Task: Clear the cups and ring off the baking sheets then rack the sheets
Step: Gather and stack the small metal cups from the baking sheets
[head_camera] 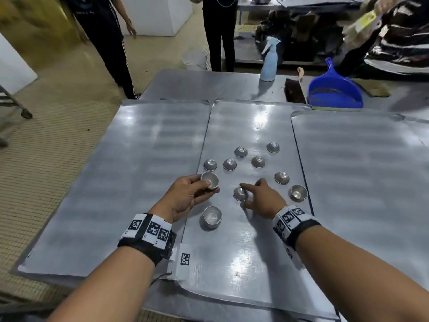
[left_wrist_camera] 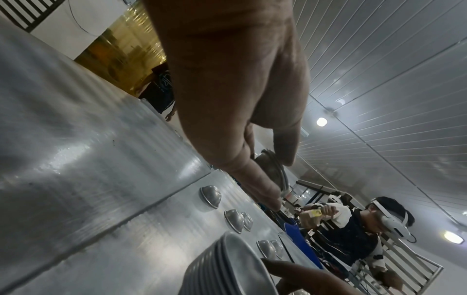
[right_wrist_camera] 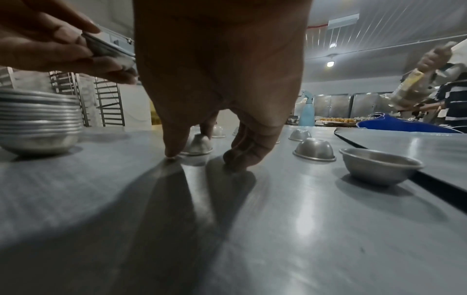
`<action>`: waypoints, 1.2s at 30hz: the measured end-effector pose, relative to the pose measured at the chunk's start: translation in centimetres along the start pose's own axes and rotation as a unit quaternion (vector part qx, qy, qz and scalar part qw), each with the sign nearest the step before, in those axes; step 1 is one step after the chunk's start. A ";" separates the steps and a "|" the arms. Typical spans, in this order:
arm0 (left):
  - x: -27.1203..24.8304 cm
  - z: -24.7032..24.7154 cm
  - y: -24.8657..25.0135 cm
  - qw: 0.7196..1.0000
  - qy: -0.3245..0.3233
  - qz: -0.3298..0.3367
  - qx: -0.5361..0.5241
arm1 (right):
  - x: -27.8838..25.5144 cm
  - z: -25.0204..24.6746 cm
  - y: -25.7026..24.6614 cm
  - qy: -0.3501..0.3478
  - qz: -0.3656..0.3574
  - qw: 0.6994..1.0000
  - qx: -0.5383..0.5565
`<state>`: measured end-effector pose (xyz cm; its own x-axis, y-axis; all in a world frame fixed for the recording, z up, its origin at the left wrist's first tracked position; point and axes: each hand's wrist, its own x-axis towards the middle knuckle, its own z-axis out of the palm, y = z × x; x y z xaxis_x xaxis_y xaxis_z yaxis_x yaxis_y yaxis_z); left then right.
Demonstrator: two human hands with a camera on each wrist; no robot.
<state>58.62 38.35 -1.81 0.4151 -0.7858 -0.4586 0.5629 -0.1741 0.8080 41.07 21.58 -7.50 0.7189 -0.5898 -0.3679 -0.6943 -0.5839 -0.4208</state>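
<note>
Three bare metal baking sheets lie side by side: left [head_camera: 116,182], middle [head_camera: 255,252], right [head_camera: 359,182]. Several small metal cups [head_camera: 229,164] stand upside down on the middle sheet. One cup [head_camera: 299,192] sits upright near its right edge. My left hand [head_camera: 209,185] holds a tilted cup [head_camera: 210,180] [left_wrist_camera: 271,171] just above the sheet's left edge. A stack of nested cups [head_camera: 211,218] [right_wrist_camera: 38,121] stands below that hand. My right hand [head_camera: 243,194] [right_wrist_camera: 199,153] has thumb and forefinger around an upside-down cup [head_camera: 238,195] [right_wrist_camera: 199,145] that rests on the sheet.
A blue spray bottle [head_camera: 269,59], a brush [head_camera: 294,89] and a blue dustpan [head_camera: 334,89] sit on the table behind the sheets. Two people stand at the far side, and a third in stripes [head_camera: 394,43] at the right. A rack's foot [head_camera: 14,105] shows at the left.
</note>
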 end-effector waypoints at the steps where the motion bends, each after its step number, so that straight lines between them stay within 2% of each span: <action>1: 0.1 -0.1 0.0 1.000 0.001 -0.003 -0.001 | 0.1 0.2 -0.1 0.006 0.000 1.000 0.003; 5: 0.4 -0.8 -0.1 1.000 0.003 -0.011 -0.001 | 0.2 0.8 -0.3 0.041 0.005 0.999 0.021; 10: 0.8 -1.2 0.0 1.000 -0.006 -0.014 -0.009 | -0.2 1.4 -0.6 0.114 -0.010 0.989 0.092; 14: 1.3 -1.5 0.1 1.000 -0.011 -0.020 -0.004 | -0.4 1.7 -1.1 0.142 -0.034 0.982 0.118; 17: 1.6 -1.8 0.3 1.000 -0.015 -0.025 -0.005 | -0.4 1.9 -1.3 0.179 -0.016 0.972 0.154; 26: 2.6 -2.1 0.3 0.998 -0.038 -0.043 0.004 | -1.6 3.0 -0.9 0.153 0.023 0.981 0.115; 36: 3.5 -1.6 0.7 0.996 -0.074 -0.041 0.020 | -2.6 3.2 -0.7 0.175 0.058 0.977 0.103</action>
<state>61.61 36.37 -3.44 0.2575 -0.8460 -0.4669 0.5601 -0.2630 0.7856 39.79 25.35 -8.92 0.5555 -0.8211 -0.1314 -0.7232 -0.3991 -0.5637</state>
